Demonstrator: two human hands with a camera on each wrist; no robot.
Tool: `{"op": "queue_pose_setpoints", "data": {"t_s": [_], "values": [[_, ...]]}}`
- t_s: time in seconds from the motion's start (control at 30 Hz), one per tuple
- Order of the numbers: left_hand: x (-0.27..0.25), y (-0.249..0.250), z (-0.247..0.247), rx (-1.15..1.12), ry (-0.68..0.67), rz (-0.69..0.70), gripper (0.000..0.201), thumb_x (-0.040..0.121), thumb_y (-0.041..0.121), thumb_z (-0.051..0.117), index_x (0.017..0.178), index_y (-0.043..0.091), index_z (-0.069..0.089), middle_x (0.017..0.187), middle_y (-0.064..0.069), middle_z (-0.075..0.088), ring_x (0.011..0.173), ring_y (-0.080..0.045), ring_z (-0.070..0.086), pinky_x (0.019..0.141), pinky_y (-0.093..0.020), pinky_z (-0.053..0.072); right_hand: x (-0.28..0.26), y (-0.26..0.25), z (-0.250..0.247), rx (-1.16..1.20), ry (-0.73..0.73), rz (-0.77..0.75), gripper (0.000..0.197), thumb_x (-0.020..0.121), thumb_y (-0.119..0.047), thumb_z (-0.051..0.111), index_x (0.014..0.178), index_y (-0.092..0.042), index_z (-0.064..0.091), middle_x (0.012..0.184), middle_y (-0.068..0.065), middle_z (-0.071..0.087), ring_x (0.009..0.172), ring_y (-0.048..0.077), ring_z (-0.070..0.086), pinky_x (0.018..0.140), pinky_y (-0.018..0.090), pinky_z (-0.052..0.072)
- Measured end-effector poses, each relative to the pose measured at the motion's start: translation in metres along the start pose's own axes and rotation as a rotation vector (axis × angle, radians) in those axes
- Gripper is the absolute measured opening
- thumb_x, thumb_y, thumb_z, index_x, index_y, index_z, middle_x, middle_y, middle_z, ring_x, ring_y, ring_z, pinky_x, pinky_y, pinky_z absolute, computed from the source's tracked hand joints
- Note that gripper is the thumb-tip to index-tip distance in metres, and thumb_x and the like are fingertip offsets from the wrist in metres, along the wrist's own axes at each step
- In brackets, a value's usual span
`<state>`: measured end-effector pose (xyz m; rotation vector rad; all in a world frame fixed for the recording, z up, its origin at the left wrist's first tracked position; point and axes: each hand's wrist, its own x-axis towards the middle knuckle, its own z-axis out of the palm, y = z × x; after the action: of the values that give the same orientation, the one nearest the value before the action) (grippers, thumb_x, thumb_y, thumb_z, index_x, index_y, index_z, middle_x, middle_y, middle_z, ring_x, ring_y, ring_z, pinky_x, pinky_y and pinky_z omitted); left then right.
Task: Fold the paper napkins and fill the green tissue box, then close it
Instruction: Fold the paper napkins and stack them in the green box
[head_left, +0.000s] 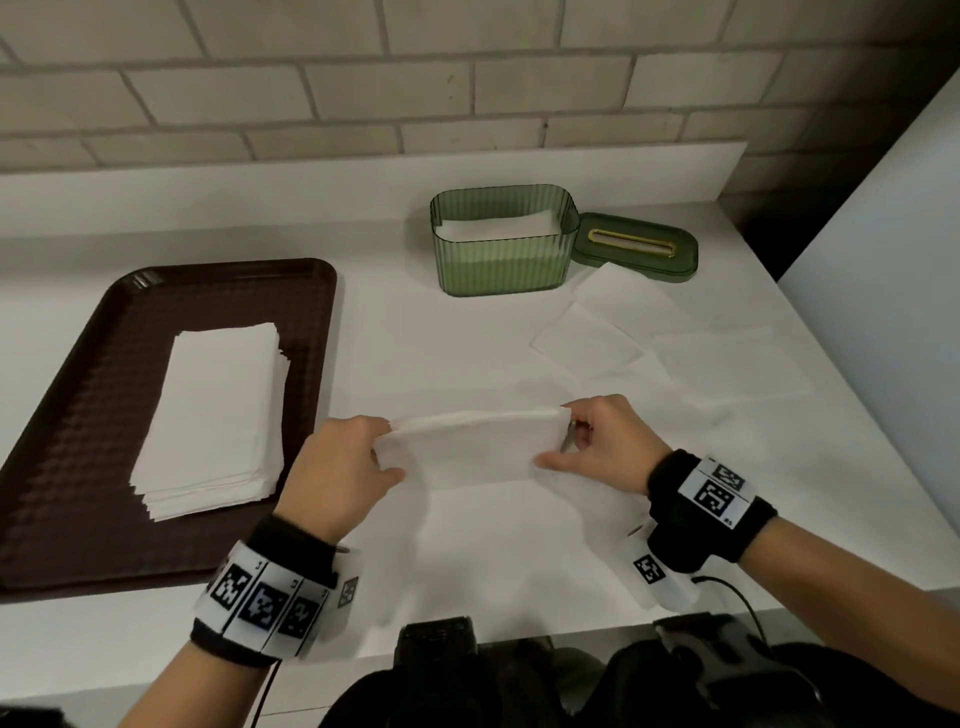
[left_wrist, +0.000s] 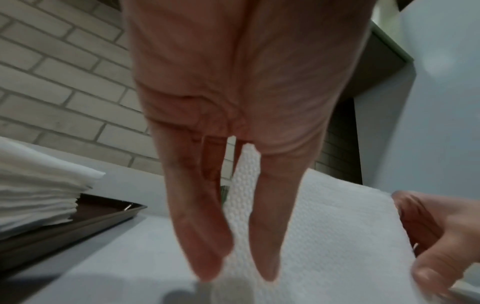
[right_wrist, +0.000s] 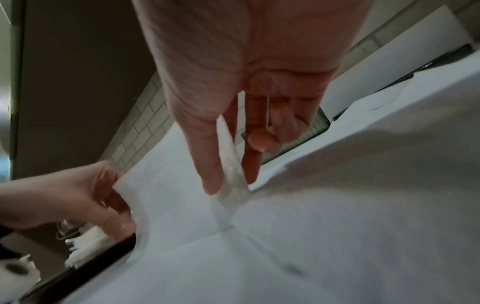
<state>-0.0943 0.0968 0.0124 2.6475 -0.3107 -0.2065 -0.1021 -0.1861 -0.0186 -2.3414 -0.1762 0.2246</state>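
Nearest me, my left hand (head_left: 337, 467) and right hand (head_left: 602, 447) each pinch one end of a white napkin (head_left: 467, 449), held up between them just above the tabletop (head_left: 467, 561). From the head view I see only knuckles and thumbs at the napkin's side edges. The left wrist view adds what that hides: the napkin's embossed sheet runs up between the thumb and the other fingers (left_wrist: 200, 236) of my left hand, so they are clamped on the paper. The right wrist view shows the same on the other end, a fold of napkin squeezed between thumb and forefinger, with the remaining fingers (right_wrist: 262, 139) curled behind it.

Left of my left fingers sits a dark brown tray (head_left: 62, 426) carrying a stack of napkins (head_left: 218, 415); the left wrist view shows the stack's layered edge, which the head view flattens.

Beyond my right fingers several loose napkin sheets (head_left: 623, 322) lie flat and overlapping on the tabletop.

Farther off, beyond and between both sets of fingers, stands the green tissue box (head_left: 504, 244), open, with white paper lying inside. Its lid (head_left: 636, 247) rests on the tabletop touching the box's right side, slot facing up. In the right wrist view my own fingers block most of the box. A pale brick wall (head_left: 363, 78) stands behind.
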Motion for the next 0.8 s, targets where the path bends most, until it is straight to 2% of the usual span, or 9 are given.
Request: {"op": "queue_pose_setpoints", "data": {"t_s": [0.1, 0.2, 0.3, 0.4, 0.47, 0.57, 0.67, 0.73, 0.8], "values": [[0.005, 0.007, 0.003, -0.081, 0.0, 0.003, 0.01, 0.075, 0.015, 0.076, 0.072, 0.012, 0.067, 0.059, 0.003, 0.058, 0.057, -0.013, 0.058, 0.055, -0.023, 0.046, 0.002, -0.002, 0.005, 0.023, 0.0, 0.0, 0.026, 0.072, -0.024, 0.083, 0.064, -0.029, 0.059, 0.056, -0.013, 0.055, 0.053, -0.001, 0.05, 0.054, 0.012, 0.036], [0.008, 0.009, 0.003, -0.1, 0.061, 0.036, 0.026, 0.074, 0.009, 0.073, 0.058, 0.008, 0.053, 0.052, 0.0, 0.047, 0.05, -0.013, 0.043, 0.051, -0.027, 0.036, 0.005, -0.01, 0.001, 0.15, 0.061, -0.071, 0.015, 0.073, -0.016, 0.083, 0.073, -0.02, 0.069, 0.068, 0.001, 0.063, 0.058, 0.007, 0.054, 0.055, 0.019, 0.043], [0.004, 0.005, -0.001, -0.169, 0.153, 0.084, 0.021, 0.073, 0.007, 0.076, 0.066, 0.008, 0.056, 0.058, 0.004, 0.05, 0.052, -0.011, 0.047, 0.054, -0.03, 0.043, 0.005, -0.015, -0.01, 0.195, 0.127, -0.17, 0.017, 0.073, -0.013, 0.084, 0.074, -0.021, 0.068, 0.072, -0.001, 0.063, 0.066, 0.022, 0.054, 0.059, 0.025, 0.044], [-0.001, 0.004, 0.0, -0.278, 0.143, 0.076, 0.029, 0.07, 0.01, 0.081, 0.093, 0.019, 0.067, 0.083, 0.004, 0.063, 0.058, -0.008, 0.063, 0.061, -0.019, 0.052, 0.006, -0.01, -0.011, 0.126, 0.09, -0.156, 0.022, 0.068, -0.024, 0.087, 0.082, -0.023, 0.07, 0.077, -0.007, 0.065, 0.068, 0.014, 0.058, 0.061, 0.021, 0.047], [0.002, 0.003, 0.008, -0.246, 0.097, 0.07, 0.038, 0.068, 0.01, 0.083, 0.101, 0.022, 0.068, 0.086, 0.003, 0.061, 0.058, -0.008, 0.063, 0.064, -0.024, 0.055, 0.006, -0.007, -0.004, 0.002, -0.002, -0.114, 0.03, 0.066, -0.036, 0.087, 0.086, -0.024, 0.068, 0.081, -0.007, 0.065, 0.072, 0.01, 0.06, 0.064, 0.02, 0.047], [0.009, 0.001, 0.013, -0.224, 0.106, 0.057, 0.034, 0.066, 0.009, 0.084, 0.095, 0.018, 0.07, 0.085, 0.002, 0.055, 0.06, -0.014, 0.062, 0.066, -0.034, 0.057, 0.01, -0.007, 0.001, -0.013, -0.009, -0.098, 0.029, 0.067, -0.04, 0.085, 0.086, -0.026, 0.069, 0.082, -0.008, 0.067, 0.077, 0.008, 0.061, 0.067, 0.021, 0.047], [0.018, -0.001, 0.013, -0.247, 0.122, 0.057, 0.032, 0.065, 0.011, 0.086, 0.092, 0.016, 0.069, 0.088, 0.0, 0.055, 0.063, -0.016, 0.063, 0.065, -0.026, 0.055, 0.015, -0.009, -0.002, 0.021, 0.031, -0.103, 0.026, 0.068, -0.035, 0.085, 0.087, -0.025, 0.071, 0.082, -0.008, 0.069, 0.078, 0.009, 0.061, 0.072, 0.022, 0.049], [0.024, 0.001, 0.018, -0.188, 0.107, 0.08, 0.025, 0.066, 0.014, 0.084, 0.083, 0.019, 0.066, 0.081, 0.001, 0.055, 0.064, -0.013, 0.059, 0.063, -0.015, 0.046, 0.018, -0.012, 0.003, -0.041, -0.011, -0.099, 0.027, 0.069, -0.038, 0.084, 0.088, -0.023, 0.071, 0.084, -0.007, 0.07, 0.079, 0.007, 0.061, 0.074, 0.021, 0.048], [0.03, 0.004, 0.022, -0.159, 0.094, 0.094, 0.021, 0.072, 0.014, 0.079, 0.072, 0.022, 0.06, 0.072, 0.001, 0.057, 0.062, -0.011, 0.057, 0.058, -0.014, 0.04, 0.021, -0.013, 0.007, -0.055, -0.03, -0.087, 0.023, 0.071, -0.036, 0.082, 0.086, -0.024, 0.071, 0.082, -0.008, 0.07, 0.079, 0.005, 0.061, 0.073, 0.019, 0.046]]}}
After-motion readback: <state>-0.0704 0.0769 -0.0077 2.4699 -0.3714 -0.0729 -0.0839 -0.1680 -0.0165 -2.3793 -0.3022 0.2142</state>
